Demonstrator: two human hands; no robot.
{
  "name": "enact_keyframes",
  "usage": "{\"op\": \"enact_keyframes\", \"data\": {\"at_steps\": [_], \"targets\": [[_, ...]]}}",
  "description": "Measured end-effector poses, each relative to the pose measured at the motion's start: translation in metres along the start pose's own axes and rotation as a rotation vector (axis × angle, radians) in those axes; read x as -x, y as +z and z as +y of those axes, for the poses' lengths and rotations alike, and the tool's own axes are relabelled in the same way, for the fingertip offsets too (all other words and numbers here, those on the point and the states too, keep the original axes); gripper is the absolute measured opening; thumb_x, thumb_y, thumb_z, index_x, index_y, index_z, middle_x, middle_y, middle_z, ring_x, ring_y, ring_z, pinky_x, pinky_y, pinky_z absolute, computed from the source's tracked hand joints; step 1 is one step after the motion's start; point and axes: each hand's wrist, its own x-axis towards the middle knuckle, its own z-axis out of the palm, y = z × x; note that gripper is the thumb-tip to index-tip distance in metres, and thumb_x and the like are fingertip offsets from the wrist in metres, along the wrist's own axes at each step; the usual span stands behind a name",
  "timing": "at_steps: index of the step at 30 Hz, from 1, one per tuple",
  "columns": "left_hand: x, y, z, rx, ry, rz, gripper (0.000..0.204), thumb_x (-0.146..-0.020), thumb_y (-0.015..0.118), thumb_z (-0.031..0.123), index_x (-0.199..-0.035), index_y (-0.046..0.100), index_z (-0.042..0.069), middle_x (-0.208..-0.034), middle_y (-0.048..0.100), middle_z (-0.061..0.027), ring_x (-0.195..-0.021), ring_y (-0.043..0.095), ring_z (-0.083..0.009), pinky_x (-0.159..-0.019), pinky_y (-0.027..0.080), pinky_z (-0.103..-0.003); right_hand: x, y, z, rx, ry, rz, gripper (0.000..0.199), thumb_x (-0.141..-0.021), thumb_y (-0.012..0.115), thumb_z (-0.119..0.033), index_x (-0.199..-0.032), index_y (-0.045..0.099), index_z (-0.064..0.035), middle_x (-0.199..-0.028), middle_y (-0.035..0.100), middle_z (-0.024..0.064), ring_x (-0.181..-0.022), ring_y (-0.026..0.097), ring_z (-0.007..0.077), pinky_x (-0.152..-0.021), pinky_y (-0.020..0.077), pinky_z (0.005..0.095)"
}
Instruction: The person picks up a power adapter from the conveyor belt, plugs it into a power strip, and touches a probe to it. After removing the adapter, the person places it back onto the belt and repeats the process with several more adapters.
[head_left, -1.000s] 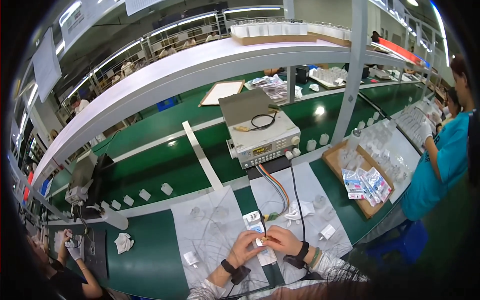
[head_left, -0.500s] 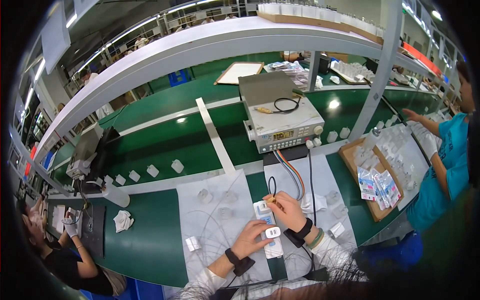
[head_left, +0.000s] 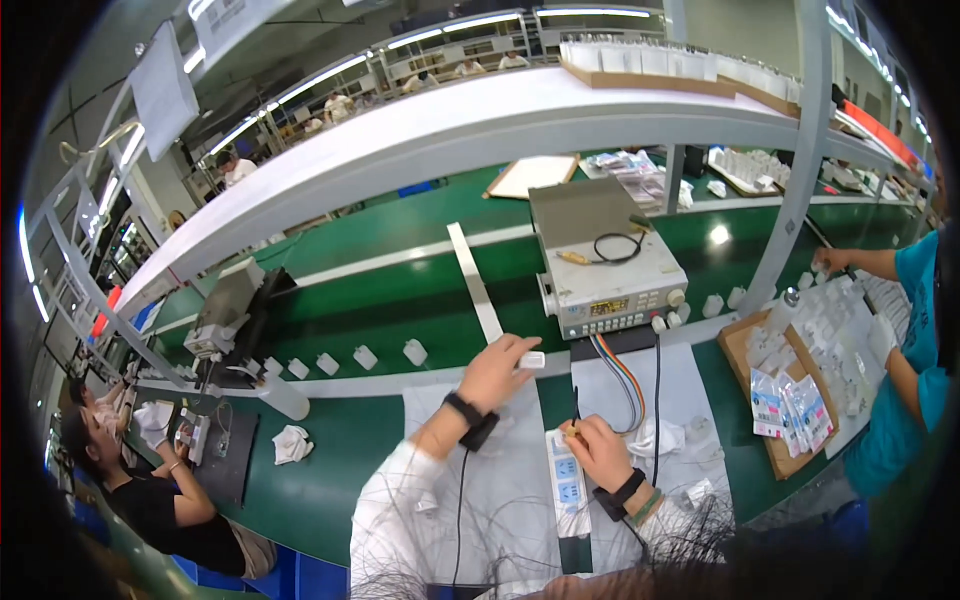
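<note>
My left hand (head_left: 490, 375) reaches out over the far edge of the left white mat (head_left: 430, 410), its fingers closed on a white USB charger (head_left: 531, 360). That charger is close to the green conveyor belt (head_left: 350, 290). Beside the top of a white power strip (head_left: 568, 485) with blue sockets, my right hand (head_left: 604, 452) pinches a small brass-coloured cable connector (head_left: 572, 431). A black lead rises from the connector. Both wrists wear black bands with wires. Several white chargers (head_left: 415, 350) stand in a row on the belt, left of my left hand.
A bench instrument (head_left: 625, 290) with a display stands ahead, with coloured wires (head_left: 622, 380) running down. To the right, a cardboard tray (head_left: 740, 350) holds chargers and packets, beside a co-worker in blue. A white bottle (head_left: 282, 395) and crumpled cloth (head_left: 292, 445) are left. A shelf (head_left: 450, 120) spans above.
My left hand has moved from above the power strip, forward to the belt side, carrying the charger. My right hand stays by the strip with the connector. The whole view has shifted.
</note>
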Motion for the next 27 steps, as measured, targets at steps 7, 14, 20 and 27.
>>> {"op": "enact_keyframes", "data": {"at_steps": [7, 14, 20, 27], "targets": [[-0.107, 0.061, -0.058, -0.641, -0.182, -0.430, 0.030, -0.075, 0.066, 0.016, -0.105, 0.064, 0.012, -0.099, 0.066, -0.0115, -0.099, 0.063, -0.0304, -0.080, 0.053, -0.044, 0.002, -0.001, 0.003, -0.036, -0.041, 0.008, 0.021, -0.088, 0.063, -0.023, -0.105, 0.064, -0.0110, -0.090, 0.058, 0.0064, -0.075, 0.062, 0.0275, -0.063, 0.0504, 0.0359], [-0.119, 0.039, -0.130, -0.945, -0.204, -0.345, 0.028, -0.081, 0.064, 0.031, -0.106, 0.068, 0.018, -0.118, 0.060, -0.0027, -0.106, 0.060, -0.0273, -0.075, 0.052, -0.046, 0.016, -0.004, 0.016, -0.046, 0.079, -0.080, 0.023, -0.089, 0.063, -0.023, -0.108, 0.062, -0.0095, -0.093, 0.057, 0.0073, -0.077, 0.061, 0.0269, -0.065, 0.0502, 0.0348], [-0.058, 0.025, -0.233, -1.151, -0.803, -0.653, 0.033, -0.091, 0.053, 0.025, -0.123, 0.063, 0.021, -0.126, 0.060, 0.0011, -0.117, 0.055, -0.0262, -0.069, 0.051, -0.051, 0.008, 0.009, 0.028, -0.079, -0.002, -0.006, 0.025, -0.090, 0.062, -0.022, -0.109, 0.061, -0.0059, -0.094, 0.056, 0.0069, -0.077, 0.061, 0.0258, -0.065, 0.0497, 0.0339], [-0.020, -0.014, -0.200, -0.913, -0.296, -0.244, 0.033, -0.083, 0.058, 0.012, -0.116, 0.057, 0.018, -0.114, 0.055, -0.0083, -0.102, 0.056, -0.0292, -0.080, 0.049, -0.042, 0.015, 0.005, 0.031, -0.108, -0.009, -0.003, 0.025, -0.091, 0.061, -0.022, -0.109, 0.060, -0.0039, -0.095, 0.056, 0.0073, -0.077, 0.061, 0.0252, -0.066, 0.0495, 0.0327]]}}
